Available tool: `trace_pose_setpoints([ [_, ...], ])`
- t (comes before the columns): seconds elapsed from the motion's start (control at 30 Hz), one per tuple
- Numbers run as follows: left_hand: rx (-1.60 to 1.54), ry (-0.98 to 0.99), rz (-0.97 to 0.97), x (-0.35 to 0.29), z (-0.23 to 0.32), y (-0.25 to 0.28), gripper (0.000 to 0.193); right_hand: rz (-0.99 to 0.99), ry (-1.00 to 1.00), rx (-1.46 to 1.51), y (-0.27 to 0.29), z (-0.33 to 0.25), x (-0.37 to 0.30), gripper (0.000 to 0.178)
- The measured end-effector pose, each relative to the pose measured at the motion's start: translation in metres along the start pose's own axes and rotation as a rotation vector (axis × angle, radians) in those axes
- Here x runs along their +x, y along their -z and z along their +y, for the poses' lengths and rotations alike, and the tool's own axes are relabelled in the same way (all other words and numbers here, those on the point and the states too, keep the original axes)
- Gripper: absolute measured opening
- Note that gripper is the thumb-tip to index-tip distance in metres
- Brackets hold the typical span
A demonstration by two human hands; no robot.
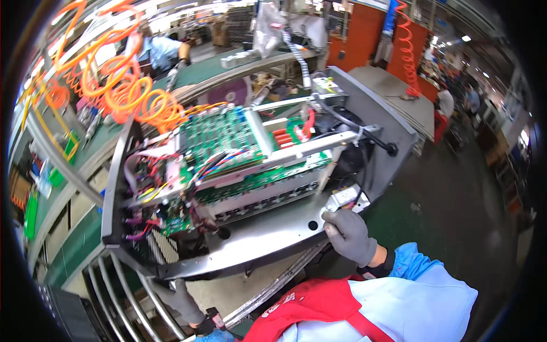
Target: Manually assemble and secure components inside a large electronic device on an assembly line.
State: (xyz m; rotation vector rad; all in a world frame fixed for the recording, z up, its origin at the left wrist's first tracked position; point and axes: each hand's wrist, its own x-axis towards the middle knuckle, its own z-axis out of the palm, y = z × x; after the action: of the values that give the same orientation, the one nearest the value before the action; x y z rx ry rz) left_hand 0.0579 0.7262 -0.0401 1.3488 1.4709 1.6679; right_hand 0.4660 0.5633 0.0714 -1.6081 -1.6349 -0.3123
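Observation:
An open electronics chassis [268, 236] lies in front of me, tilted, with a dark side panel at its left and a grey panel at its right. Inside sit a green circuit board [219, 137], bundled coloured wires and metal rails. My right hand [350, 236], in a grey glove, is closed at the near right corner, beside a small white component [343, 197]. What its fingertips pinch is hidden. Below the near left edge, my gloved left hand [181, 302] touches the chassis rim, its thumb upward and its other fingers partly hidden; it looks closed on the rim.
Metal rollers [122, 290] run below the chassis at the left. Orange coiled air hoses [122, 85] hang over the far left. Another person's blue sleeve [159, 52] shows behind a green-topped bench [205, 68]. A dark floor [456, 216] stretches along the right.

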Motion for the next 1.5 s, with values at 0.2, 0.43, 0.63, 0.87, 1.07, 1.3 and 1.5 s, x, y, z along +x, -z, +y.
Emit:
trace_pose_setpoints([
  [0.2, -0.601, 0.037, -0.069, 0.024, 0.024, 0.001, 0.065, 0.034, 0.056, -0.27, -0.019, 0.029, -0.033, 0.031],
  [0.43, 0.285, -0.086, 0.08, 0.04, 0.035, 0.001, 0.047, 0.014, 0.237, -0.361, -0.038, 0.055, -0.04, 0.036],
  [0.63, 0.462, -0.075, 0.333, 0.03, 0.018, 0.006, 0.048, 0.075, 0.412, -0.257, -0.039, 0.082, -0.024, 0.043],
  [0.87, 0.296, 0.063, 0.485, -0.02, 0.033, -0.008, 0.05, -0.053, 0.396, -0.051, -0.03, 0.128, 0.039, 0.039],
  [1.07, 0.494, -0.123, 0.591, -0.037, 0.024, -0.006, 0.041, -0.075, 0.32, 0.119, -0.024, 0.139, 0.065, 0.028],
  [1.3, 0.565, -0.231, 0.55, -0.039, 0.048, -0.017, 0.041, -0.108, 0.305, 0.201, 0.007, 0.128, 0.041, 0.027],
  [1.5, 0.508, -0.321, 0.458, -0.037, 0.048, -0.012, 0.032, -0.111, 0.039, 0.19, 0.001, 0.127, -0.055, 0.018],
])
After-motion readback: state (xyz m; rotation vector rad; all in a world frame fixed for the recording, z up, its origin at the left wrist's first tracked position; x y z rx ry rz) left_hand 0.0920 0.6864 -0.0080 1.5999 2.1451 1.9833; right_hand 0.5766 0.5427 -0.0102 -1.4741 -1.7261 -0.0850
